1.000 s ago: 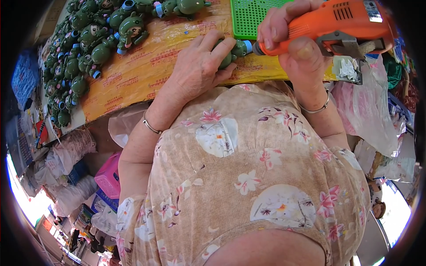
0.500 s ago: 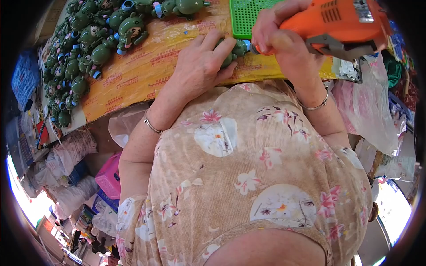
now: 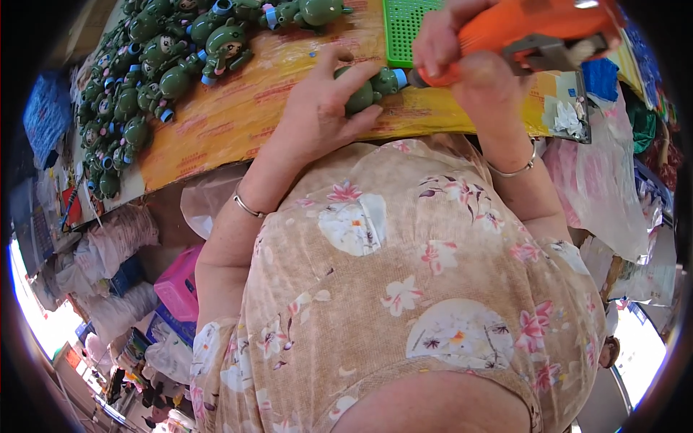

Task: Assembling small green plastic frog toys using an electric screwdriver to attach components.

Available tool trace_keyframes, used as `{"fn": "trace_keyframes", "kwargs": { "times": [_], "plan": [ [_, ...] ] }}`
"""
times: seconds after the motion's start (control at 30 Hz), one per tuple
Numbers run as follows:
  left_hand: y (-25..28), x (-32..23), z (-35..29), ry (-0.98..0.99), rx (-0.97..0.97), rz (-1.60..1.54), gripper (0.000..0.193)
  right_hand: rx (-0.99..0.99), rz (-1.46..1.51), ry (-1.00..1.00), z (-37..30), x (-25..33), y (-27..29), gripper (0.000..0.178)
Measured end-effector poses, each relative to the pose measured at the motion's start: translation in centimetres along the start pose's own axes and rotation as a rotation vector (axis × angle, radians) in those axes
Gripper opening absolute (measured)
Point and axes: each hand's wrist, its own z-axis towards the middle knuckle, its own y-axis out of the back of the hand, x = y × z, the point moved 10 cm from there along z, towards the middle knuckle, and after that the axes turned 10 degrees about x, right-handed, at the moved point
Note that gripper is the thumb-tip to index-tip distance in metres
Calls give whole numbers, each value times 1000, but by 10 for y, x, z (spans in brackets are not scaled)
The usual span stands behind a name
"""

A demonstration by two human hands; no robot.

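My left hand (image 3: 326,108) rests on the yellow-covered tabletop, its thumb and fingers around a dark green plastic toy figure (image 3: 368,88). The toy lies on its side, a light-blue ring at its end facing right. In my right hand (image 3: 476,76) is an orange drill-like power tool (image 3: 541,32) with grey parts. Its dark tip (image 3: 416,78) points left at the blue ring, with a small gap between them. Part of the toy is hidden under my left fingers.
Many similar green toy figures (image 3: 177,83) lie heaped at the left of the table. A green perforated basket (image 3: 404,32) stands at the back, beside my right hand. Crumpled white scraps (image 3: 568,117) sit at the table's right corner; plastic bags (image 3: 595,173) hang beyond it.
The tool's tip has come away from the toy's blue ring, leaving a gap. My left fingers have loosened a little, and more of the toy shows. The view has shifted slightly.
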Motion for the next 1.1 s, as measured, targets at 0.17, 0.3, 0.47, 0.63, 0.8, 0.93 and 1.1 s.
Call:
{"fn": "trace_keyframes", "kwargs": {
  "times": [0.17, 0.3, 0.47, 0.63, 0.8, 0.93, 1.1],
  "plan": [
    [10, 15, -13, 71, -32, -252, 71, -1, 112, 207, 7, 37, -3, 62],
    [25, 19, -30, 82, -149, -248, 78, 165, -122, 200, 8, 34, 0, 50],
    [62, 11, -72, 93, -300, -128, 74, 103, -15, 80, 7, 11, -4, 47],
    [138, 32, -177, 394, -411, 13, 63, 139, -11, 80, 10, 5, 20, 45],
    [106, 97, -344, 1067, -310, -388, 43, 199, -91, 88, 31, 9, 22, 35],
    [38, 133, -387, 1405, 113, -113, 52, 163, -34, 72, 36, -3, 4, 34],
    [28, 137, -354, 1218, 64, 364, 34, 117, -92, 101, 25, 9, -18, 40]
  ]
}}
